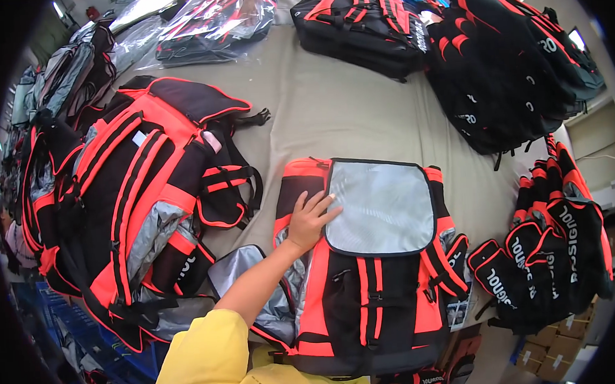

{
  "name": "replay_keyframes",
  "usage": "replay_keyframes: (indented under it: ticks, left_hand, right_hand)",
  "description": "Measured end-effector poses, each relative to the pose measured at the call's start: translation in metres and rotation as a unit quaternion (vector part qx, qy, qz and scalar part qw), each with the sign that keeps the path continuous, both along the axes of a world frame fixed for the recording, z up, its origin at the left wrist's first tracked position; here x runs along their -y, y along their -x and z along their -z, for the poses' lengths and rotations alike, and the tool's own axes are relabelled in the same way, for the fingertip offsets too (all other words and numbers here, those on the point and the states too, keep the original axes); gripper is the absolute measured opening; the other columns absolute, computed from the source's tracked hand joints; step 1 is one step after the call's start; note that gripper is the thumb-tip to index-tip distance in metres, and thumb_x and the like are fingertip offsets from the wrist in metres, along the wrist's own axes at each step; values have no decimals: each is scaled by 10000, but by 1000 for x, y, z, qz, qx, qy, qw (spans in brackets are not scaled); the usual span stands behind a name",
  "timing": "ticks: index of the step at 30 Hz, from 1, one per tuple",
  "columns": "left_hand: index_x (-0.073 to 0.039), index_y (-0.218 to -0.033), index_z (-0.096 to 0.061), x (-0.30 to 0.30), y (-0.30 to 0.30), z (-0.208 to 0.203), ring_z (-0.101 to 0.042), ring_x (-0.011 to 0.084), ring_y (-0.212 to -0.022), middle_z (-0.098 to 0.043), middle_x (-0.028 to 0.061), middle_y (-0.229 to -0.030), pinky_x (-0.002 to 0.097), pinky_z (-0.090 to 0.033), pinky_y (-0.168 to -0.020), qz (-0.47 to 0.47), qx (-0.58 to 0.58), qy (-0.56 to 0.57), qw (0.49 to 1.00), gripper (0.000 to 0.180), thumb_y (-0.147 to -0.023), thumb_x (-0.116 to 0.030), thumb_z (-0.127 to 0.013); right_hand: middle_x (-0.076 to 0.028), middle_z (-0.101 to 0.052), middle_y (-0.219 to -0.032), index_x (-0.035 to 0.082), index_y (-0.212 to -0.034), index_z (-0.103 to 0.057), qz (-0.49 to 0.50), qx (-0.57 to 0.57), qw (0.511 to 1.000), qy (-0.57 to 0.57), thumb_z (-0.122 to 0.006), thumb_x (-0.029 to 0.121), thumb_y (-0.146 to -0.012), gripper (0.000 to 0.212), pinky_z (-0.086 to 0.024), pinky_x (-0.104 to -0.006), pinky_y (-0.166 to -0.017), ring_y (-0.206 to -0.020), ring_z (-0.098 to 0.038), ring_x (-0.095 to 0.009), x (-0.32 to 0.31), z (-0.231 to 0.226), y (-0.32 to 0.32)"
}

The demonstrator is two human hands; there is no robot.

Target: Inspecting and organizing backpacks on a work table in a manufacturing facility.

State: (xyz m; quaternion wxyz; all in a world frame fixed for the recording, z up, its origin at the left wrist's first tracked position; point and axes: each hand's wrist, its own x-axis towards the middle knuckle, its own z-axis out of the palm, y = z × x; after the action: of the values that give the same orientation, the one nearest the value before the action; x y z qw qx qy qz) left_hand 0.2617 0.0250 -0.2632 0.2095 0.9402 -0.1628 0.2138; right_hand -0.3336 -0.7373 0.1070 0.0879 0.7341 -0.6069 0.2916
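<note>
My left hand (311,220) lies with its fingers spread on a black and coral-red backpack (402,311) in front of me. The fingertips reach over the left edge of the backpack's lid flap (380,206), whose silver lining faces up. Beneath my left forearm, a silver-lined side flap (242,270) hangs out at the bag's left side. Black shoulder-type straps with coral edging run down the bag's lower half. My right hand does not show.
Left of me lies a heap of similar bags (135,179). Clear-wrapped bags (208,28) sit at the far left, another backpack (362,25) at the far edge. Black bags (494,74) and small pouches (544,257) are piled right. Beige cloth (331,108) covers the table. Cardboard boxes (551,353) stand lower right.
</note>
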Motion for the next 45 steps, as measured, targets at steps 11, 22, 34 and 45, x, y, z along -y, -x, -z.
replay_keyframes:
  ticks: [11, 22, 34, 45]
  left_hand:
    - [-283, -1392, -731, 12, 7, -5, -581, 243, -1413, -638, 29, -1522, 526, -331, -1243, -21, -24, -91, 995, 530, -917, -77, -616]
    - [-258, -1446, -712, 7, 6, 3, -595, 256, -1420, -626, 81, -1547, 519, -317, -1251, -46, -30, -175, 983, 532, -946, -130, -584]
    - [-253, -1430, -718, 12, 10, 2, -592, 271, -1406, -624, 83, -1533, 552, -313, -1251, -19, -41, -154, 987, 555, -906, -91, -632]
    - [-48, -1285, -693, -28, -197, -105, -747, 484, -972, -775, 255, -964, 559, -561, -935, -314, -267, 346, 843, 478, -1069, -452, -557]
  right_hand:
    - [-258, -772, -1110, 113, -1361, -728, -407, -204, 866, -206, -645, 313, -1100, 339, -605, -433, -811, -862, -755, -360, -20, 301, -241]
    - [-292, -624, -1265, -26, -1411, -578, -506, -146, 812, -251, -678, 163, -1038, 430, -454, -552, -1052, -1206, -581, -501, -38, 396, -427]
    - [-197, -644, -1219, -13, -1397, -594, -494, -85, 828, -252, -660, 135, -1070, 365, -560, -428, -930, -1079, -682, -348, -79, 344, -386]
    - [-201, -663, -1338, -1, -1486, -568, -525, -143, 793, -273, -643, 123, -1082, 429, -553, -406, -945, -1153, -683, -342, -152, 291, -372]
